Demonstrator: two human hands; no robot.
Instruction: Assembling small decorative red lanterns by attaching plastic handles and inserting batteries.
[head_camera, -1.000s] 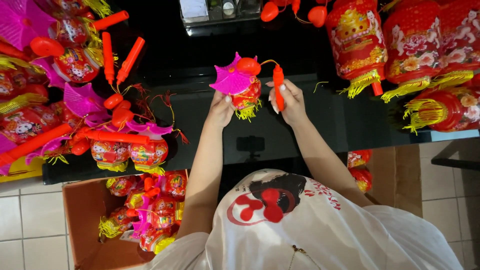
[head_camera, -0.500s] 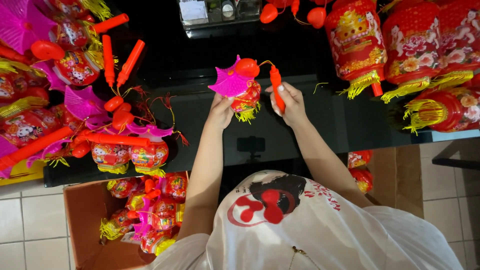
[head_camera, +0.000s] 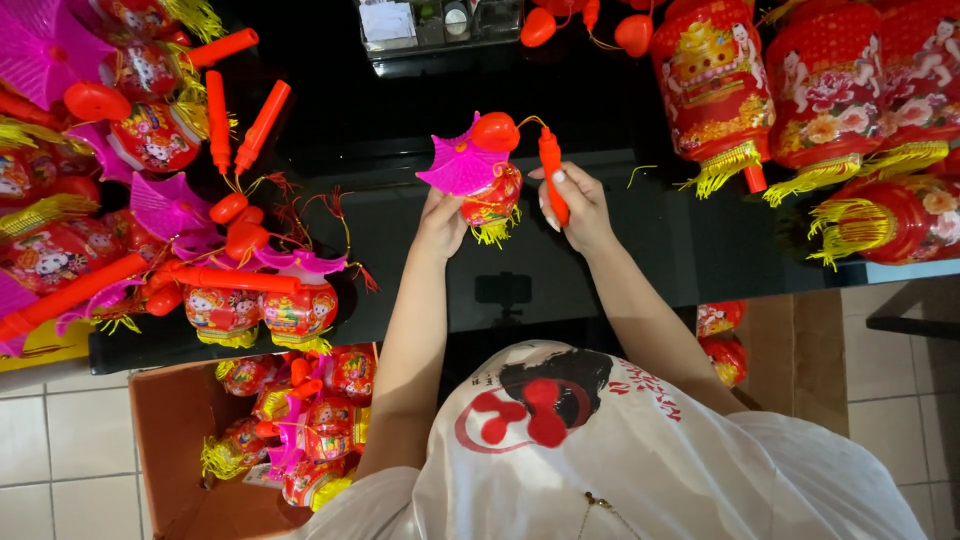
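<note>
Near the frame's upper centre, your left hand (head_camera: 440, 225) clamped the small lantern (head_camera: 490, 195) while your right hand (head_camera: 578, 205) pinched its orange handle (head_camera: 552, 175).

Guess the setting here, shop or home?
Probably a home or small workshop assembling toy lanterns: a glossy black table heaped with finished lanterns, a cardboard box of more on tiled floor.

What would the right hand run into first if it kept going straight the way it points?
The right hand points up the picture, across the black table. Beyond the orange stick it holds, the way looks free up to the clear tray at the far edge, though depth is hard to judge.
</note>
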